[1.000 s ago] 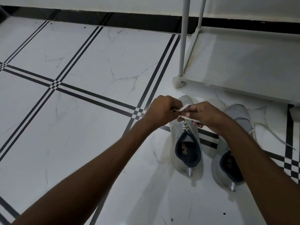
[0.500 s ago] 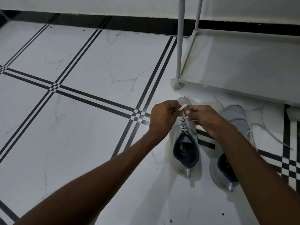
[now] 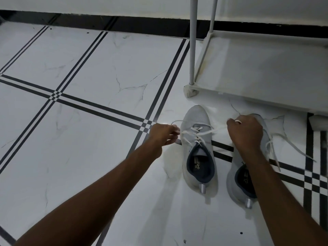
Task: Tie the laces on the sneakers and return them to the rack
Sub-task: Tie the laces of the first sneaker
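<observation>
the white laces [image 3: 198, 134] of the left grey knit sneaker [image 3: 197, 151] are pulled taut sideways, one end pinched in the left hand [image 3: 164, 134], the other clamped in the right hand [image 3: 245, 133]. no bow is formed yet. the right grey sneaker [image 3: 239, 181] lies unlaced on the marble-tiled floor [image 3: 88, 121]; the white metal rack [image 3: 257, 68] beside them is judged unused so far.

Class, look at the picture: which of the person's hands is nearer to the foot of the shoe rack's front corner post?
Right. The right hand lies below and right of the rack foot; the left hand sits farther off, below and to its left.
</observation>
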Motion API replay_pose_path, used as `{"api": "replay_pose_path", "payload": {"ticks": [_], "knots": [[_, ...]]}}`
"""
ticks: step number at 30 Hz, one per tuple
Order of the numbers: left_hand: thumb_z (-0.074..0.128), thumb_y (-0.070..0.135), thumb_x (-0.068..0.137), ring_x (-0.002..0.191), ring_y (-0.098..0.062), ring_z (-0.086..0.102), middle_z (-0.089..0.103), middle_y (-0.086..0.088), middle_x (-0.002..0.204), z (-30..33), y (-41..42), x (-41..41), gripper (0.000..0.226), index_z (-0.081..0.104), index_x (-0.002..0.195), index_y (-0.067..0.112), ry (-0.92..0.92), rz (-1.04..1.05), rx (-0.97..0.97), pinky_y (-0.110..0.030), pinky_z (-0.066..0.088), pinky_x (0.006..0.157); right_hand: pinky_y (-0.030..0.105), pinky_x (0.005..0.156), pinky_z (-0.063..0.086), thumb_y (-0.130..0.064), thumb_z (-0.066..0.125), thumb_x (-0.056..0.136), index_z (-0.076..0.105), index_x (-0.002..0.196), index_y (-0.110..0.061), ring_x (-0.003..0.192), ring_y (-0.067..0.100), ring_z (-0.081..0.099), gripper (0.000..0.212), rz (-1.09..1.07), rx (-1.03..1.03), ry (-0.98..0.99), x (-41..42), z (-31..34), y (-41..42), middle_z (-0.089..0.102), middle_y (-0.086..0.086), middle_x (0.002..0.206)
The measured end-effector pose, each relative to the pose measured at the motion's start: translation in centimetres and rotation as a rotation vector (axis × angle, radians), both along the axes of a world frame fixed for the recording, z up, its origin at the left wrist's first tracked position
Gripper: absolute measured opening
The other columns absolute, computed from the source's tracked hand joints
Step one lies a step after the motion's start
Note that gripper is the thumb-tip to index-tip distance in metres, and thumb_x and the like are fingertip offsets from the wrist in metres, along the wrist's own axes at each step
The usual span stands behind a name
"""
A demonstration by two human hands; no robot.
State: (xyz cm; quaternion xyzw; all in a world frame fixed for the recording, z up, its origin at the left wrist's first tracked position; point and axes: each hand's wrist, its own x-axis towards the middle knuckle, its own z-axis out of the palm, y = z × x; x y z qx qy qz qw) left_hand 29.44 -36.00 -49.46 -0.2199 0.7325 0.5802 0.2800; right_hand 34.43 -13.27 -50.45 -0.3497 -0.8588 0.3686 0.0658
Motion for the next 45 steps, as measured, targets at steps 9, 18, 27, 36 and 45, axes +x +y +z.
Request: {"api": "replay_pose_path", "payload": {"ticks": [9,18,27,36,45], "knots": [[0.08,0.019,0.08,0.091,-0.013,0.064,0.076,-0.001,0.108,-1.8,0.8,1.7,0.03,0.076,0.109,0.018,0.553,-0.655,-0.535,-0.026,0.049,0.082,0.029,0.077,0.048,0.003,0.062,0.082,0.075,0.104,-0.019,0.095,0.03,0.063,0.034,0.338,0.077,-0.062,2.1,-1.2,-5.8,0.071,0.01,0.107],[0.081,0.024,0.076,0.068,-0.016,0.067,0.075,-0.001,0.075,-1.8,2.5,2.2,0.014,0.078,0.087,0.016,0.577,-0.6,-0.438,-0.026,0.048,0.062,0.027,0.068,0.048,-0.003,0.067,0.079,0.076,0.082,-0.019,0.075,0.02,0.066,0.018,0.377,-0.024,-0.008,3.0,-1.8,-4.5,0.075,0.0,0.08],[0.073,0.02,0.085,0.083,-0.017,0.07,0.078,0.0,0.091,-1.5,0.1,1.3,0.011,0.079,0.094,0.016,0.649,-0.921,-0.705,-0.019,0.042,0.063,0.028,0.074,0.045,-0.001,0.067,0.082,0.076,0.088,-0.016,0.082,0.024,0.064,0.018,0.169,0.128,-0.071,3.9,-2.1,-1.0,0.074,0.006,0.091],[0.079,0.008,0.077,0.08,-0.017,0.072,0.078,-0.005,0.086,-1.8,1.2,1.1,0.012,0.078,0.088,0.01,0.576,-0.742,-0.461,-0.025,0.056,0.072,0.02,0.068,0.039,-0.001,0.067,0.082,0.077,0.091,-0.019,0.085,0.021,0.069,0.022,0.397,-0.062,-0.063,3.1,-1.6,-5.8,0.076,0.002,0.09],[0.08,0.016,0.079,0.062,-0.011,0.065,0.074,-0.003,0.071,-1.2,0.3,0.8,0.009,0.076,0.085,0.01,0.465,-0.773,-0.406,-0.013,0.046,0.057,0.031,0.068,0.048,-0.011,0.063,0.083,0.067,0.082,-0.018,0.08,0.024,0.063,0.008,0.376,-0.026,-0.072,3.3,-1.7,-5.9,0.07,0.0,0.082]]}}
